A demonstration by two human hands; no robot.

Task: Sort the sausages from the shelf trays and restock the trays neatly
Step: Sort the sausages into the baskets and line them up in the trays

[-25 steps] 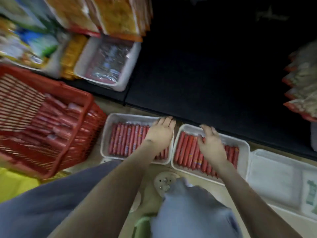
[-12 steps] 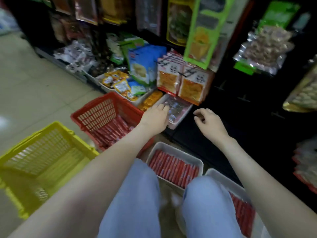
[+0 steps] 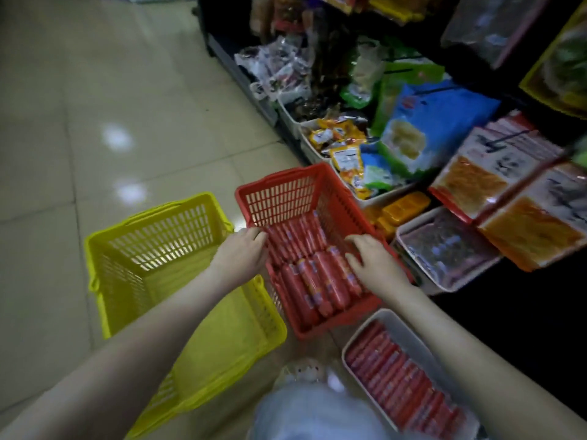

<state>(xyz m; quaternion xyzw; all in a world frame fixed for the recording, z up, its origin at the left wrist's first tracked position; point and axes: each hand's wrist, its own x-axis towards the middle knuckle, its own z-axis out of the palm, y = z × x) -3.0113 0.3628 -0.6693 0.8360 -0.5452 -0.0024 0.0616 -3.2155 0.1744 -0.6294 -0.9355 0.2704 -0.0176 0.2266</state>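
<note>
Left hand [image 3: 242,253] curls at the red basket's [image 3: 286,195] rim (gripping rim or sausage, I cannot tell). Right hand [image 3: 376,263] lies loosely spread on the sausages [image 3: 320,277] inside, holding none. The floor tray [image 3: 397,324] nearby looks neatly filled. The basket's pile awaits sorting, so probably midway.
</note>
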